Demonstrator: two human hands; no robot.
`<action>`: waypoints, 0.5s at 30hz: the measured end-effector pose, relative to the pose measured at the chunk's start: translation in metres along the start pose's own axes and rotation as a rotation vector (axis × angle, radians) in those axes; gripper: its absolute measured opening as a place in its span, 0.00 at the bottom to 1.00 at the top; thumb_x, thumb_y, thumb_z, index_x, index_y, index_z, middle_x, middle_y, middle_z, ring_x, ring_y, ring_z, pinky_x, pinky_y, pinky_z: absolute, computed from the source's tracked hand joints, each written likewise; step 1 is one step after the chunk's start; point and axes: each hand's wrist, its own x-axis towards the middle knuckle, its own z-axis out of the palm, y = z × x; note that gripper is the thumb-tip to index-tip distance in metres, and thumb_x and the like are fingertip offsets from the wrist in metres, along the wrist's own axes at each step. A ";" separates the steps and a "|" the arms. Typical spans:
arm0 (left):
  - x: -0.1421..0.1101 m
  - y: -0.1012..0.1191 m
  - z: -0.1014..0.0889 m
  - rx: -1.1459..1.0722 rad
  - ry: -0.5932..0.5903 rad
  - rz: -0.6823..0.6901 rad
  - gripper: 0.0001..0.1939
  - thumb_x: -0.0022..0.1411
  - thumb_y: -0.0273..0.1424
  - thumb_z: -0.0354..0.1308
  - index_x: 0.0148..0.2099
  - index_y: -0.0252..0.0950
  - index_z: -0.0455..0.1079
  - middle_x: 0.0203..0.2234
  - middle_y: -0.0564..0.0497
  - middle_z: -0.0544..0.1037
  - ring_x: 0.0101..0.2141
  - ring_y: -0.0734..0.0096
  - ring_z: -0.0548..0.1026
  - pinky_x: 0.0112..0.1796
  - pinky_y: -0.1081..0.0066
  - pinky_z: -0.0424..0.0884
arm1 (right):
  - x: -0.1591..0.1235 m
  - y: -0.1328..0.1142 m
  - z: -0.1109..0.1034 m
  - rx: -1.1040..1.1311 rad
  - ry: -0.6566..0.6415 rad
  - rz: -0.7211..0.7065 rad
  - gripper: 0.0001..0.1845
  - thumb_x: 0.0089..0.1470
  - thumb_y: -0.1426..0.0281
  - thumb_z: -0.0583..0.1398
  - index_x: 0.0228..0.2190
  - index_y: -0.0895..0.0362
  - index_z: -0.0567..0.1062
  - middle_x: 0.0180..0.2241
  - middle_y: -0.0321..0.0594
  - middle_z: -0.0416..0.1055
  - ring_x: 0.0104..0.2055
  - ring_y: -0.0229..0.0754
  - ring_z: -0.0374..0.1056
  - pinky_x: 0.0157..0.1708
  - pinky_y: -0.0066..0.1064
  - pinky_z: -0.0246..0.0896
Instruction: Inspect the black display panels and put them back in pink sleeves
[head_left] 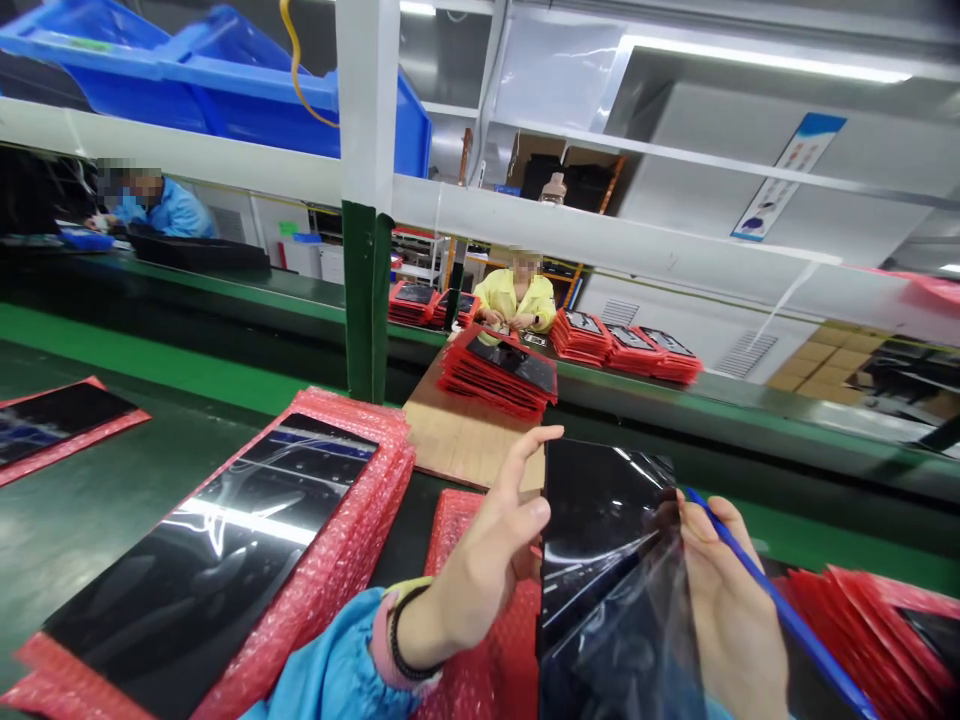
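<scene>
A glossy black panel point(592, 510) stands upright in front of me, with a clear film point(637, 620) peeling off its lower part. My left hand point(487, 560) rests against the panel's left edge, thumb and forefinger apart. On the panel's right side my right hand point(720, 600) pinches the film and carries a thin blue pen point(780, 610) that slants down to the right. Under my hands lies a red bubble-wrap sleeve point(480, 680).
A stack of red bubble-wrap sleeves topped by a black panel point(225, 560) lies at my left. More red stacks sit at the lower right point(885, 630), on a wooden board point(465, 440) and along the green conveyor point(630, 350). Two workers sit across it. A white-and-green post point(366, 250) rises ahead.
</scene>
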 end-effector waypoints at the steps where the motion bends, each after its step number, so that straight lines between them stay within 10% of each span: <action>1: 0.002 0.001 0.001 -0.021 0.021 -0.003 0.27 0.63 0.36 0.55 0.63 0.44 0.57 0.26 0.55 0.70 0.23 0.78 0.65 0.28 0.77 0.64 | -0.001 -0.001 0.000 0.004 0.019 0.014 0.25 0.30 0.70 0.70 0.35 0.48 0.72 0.34 0.29 0.77 0.53 0.41 0.68 0.57 0.29 0.58; 15: 0.015 0.002 -0.004 -0.127 0.168 -0.171 0.34 0.59 0.27 0.57 0.65 0.50 0.53 0.20 0.60 0.68 0.20 0.80 0.67 0.24 0.81 0.65 | 0.037 0.014 -0.022 0.000 -0.137 0.064 0.20 0.32 0.75 0.65 0.31 0.50 0.66 0.31 0.31 0.71 0.37 0.40 0.71 0.43 0.32 0.68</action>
